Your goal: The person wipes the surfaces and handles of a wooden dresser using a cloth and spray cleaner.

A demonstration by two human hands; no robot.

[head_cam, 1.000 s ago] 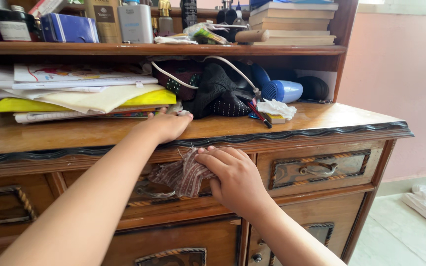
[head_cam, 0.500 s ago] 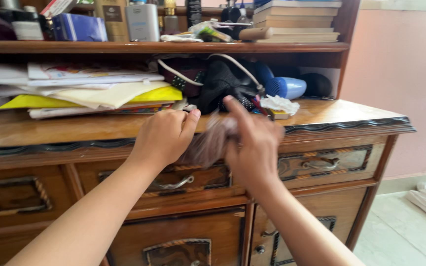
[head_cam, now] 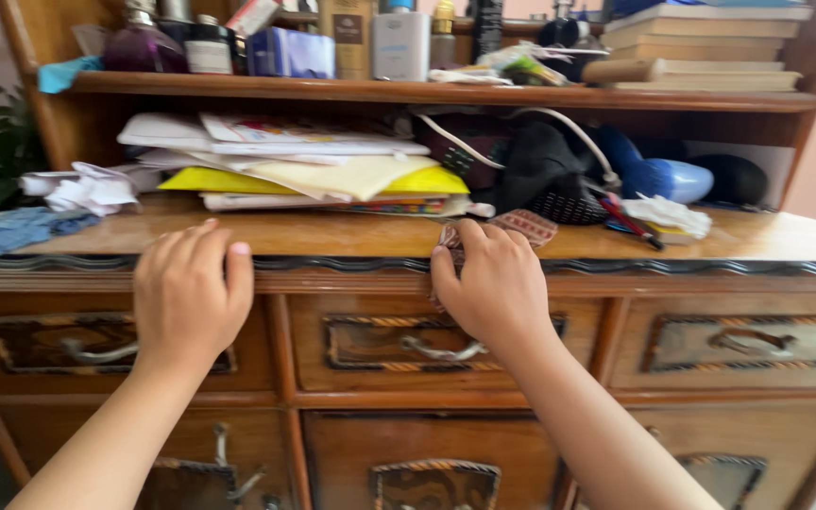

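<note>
Right hand [head_cam: 495,283] probably pinches the striped brown cloth [head_cam: 519,227] on the carved wooden dresser top [head_cam: 332,236]; left hand [head_cam: 191,297], at 9 o'clock, open.

We count two bare hands, left [head_cam: 186,297] and right [head_cam: 493,288], one striped brownish cloth [head_cam: 521,227], three carved wooden top-row drawers [head_cam: 380,340], one blue hair dryer [head_cam: 663,178], one yellow paper folder [head_cam: 332,179].

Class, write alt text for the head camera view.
The right hand presses a patterned cloth on a wooden dresser top; the left hand rests at its front edge, below stacked papers.
</note>
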